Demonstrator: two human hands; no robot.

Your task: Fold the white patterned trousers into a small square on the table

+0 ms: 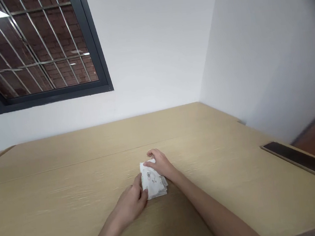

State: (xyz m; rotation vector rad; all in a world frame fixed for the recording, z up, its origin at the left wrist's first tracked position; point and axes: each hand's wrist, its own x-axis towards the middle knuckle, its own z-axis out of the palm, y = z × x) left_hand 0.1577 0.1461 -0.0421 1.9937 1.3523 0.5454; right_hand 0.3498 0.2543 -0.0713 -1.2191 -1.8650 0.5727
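Head view shows a white wall (152, 46) above a light wooden table (69, 192), which has a dark slot (300, 158) near its right edge. On the table lies a folded white cloth (153, 181) with small print, and the left hand (130, 203) and right hand (159, 164) both grip it from opposite sides, fingers bent over its edges

Head-worn camera looks forward and down over a pale wooden desk (65, 158) from its near side, close above the left hand (130, 204) and right hand (160, 165), facing the white wall corner (208, 40) beyond the desk.
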